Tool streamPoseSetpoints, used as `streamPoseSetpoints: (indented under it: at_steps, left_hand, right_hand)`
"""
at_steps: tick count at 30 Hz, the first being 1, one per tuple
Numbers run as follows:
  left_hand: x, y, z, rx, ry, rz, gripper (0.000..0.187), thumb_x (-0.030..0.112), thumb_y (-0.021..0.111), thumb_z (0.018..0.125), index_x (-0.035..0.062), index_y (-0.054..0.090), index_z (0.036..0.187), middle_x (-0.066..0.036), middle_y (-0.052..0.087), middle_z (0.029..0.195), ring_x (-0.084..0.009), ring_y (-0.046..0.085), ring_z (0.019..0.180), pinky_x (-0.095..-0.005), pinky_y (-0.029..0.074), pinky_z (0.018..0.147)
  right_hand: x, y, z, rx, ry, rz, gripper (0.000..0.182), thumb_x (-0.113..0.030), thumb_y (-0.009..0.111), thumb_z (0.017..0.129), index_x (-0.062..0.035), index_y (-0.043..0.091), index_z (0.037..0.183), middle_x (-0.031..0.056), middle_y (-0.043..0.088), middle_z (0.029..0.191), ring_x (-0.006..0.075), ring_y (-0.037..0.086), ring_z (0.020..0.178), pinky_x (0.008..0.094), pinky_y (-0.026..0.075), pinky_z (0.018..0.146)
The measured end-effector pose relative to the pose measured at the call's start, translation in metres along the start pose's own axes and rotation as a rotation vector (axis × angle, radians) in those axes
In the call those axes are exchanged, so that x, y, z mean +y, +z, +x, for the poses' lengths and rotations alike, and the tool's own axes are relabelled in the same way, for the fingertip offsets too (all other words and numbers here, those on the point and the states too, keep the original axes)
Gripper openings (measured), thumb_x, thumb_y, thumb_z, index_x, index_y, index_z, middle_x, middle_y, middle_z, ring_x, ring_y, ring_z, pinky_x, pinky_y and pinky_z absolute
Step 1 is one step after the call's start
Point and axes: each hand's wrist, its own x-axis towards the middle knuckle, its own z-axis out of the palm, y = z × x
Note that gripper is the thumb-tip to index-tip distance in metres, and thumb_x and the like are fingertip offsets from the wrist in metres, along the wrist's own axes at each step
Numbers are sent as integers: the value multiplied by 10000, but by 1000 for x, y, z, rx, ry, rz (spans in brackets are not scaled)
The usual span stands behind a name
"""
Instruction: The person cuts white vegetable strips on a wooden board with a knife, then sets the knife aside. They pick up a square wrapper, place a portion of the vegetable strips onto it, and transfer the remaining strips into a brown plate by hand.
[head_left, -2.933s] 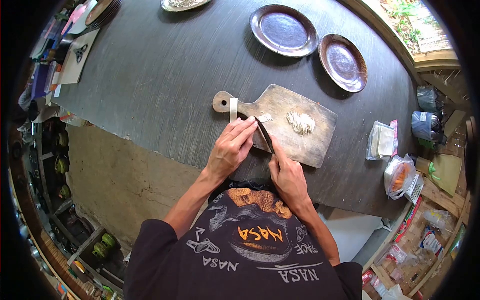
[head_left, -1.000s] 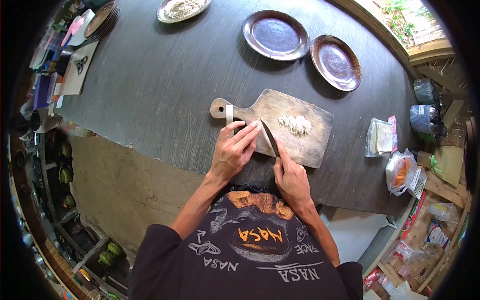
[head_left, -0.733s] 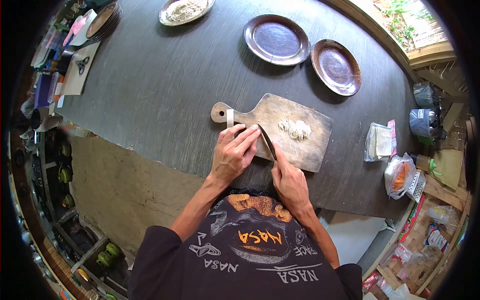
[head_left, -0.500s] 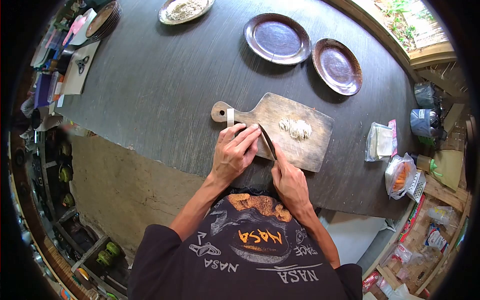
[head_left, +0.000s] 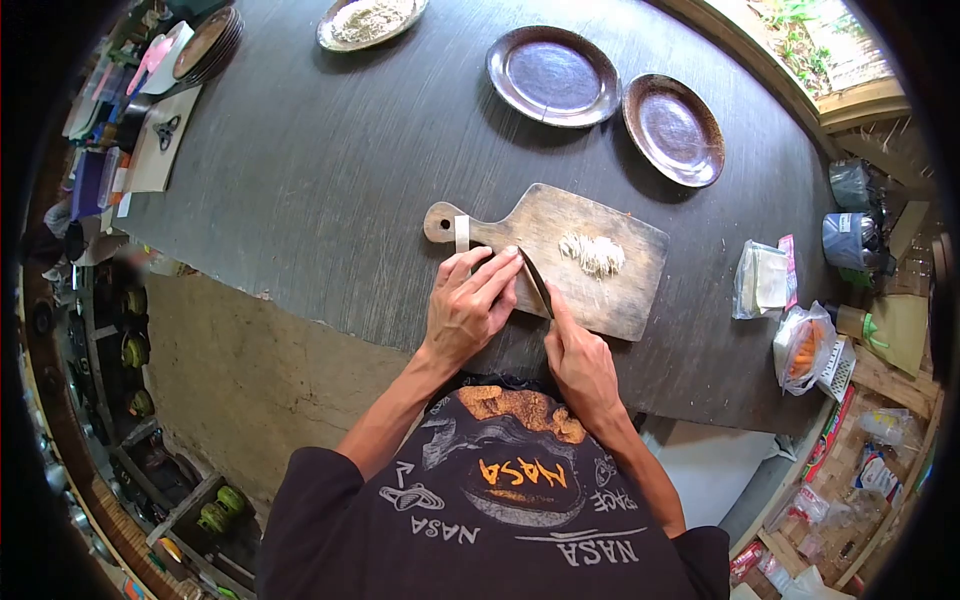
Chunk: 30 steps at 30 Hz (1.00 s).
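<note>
1. Pale strip (head_left: 461, 233) is lying across the neck of the cutting board (head_left: 625, 300), by the near edge of the counter (head_left: 340, 150); visible length is pointing at the far edge.
2. Left hand (head_left: 462, 305) is sitting nearest, strip just beyond it; fingers are lying close together, grip underneath: can't tell.
3. Right hand (head_left: 582, 365) is clamping the knife (head_left: 535, 278); blade is angling farward, strip is lying left of it.
4. Versus earliest frame: loose bits beside blade aren't showing now.
</note>
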Motion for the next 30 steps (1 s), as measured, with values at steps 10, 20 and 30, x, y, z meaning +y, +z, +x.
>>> streamPoseSetpoints:
  at_steps: [10,20,30]
  left_hand:
    - [1,-2,1,-8,-42,-24,345,113,757,879,106,765,1224,0,740,1303,-226,635,1206,-387,451,1058]
    - [2,-2,1,-16,-44,-33,320,112,750,881,94,773,1200,-6,753,1282,-229,645,1193,-384,450,1055]
    - [0,-2,2,-16,8,-32,340,130,739,892,60,748,1224,-30,735,1297,-218,636,1189,-379,458,1053]
  right_hand:
    - [3,-6,-5,-28,9,-7,667,-98,594,981,-148,392,1615,250,688,781,427,695,689,548,538,666]
    - [-4,-2,3,-15,23,-7,663,-96,587,979,-162,400,1612,273,701,814,441,711,728,539,554,675]
    - [3,-3,-6,-34,10,60,663,-88,575,978,-121,391,1615,252,675,742,432,679,665,548,544,696]
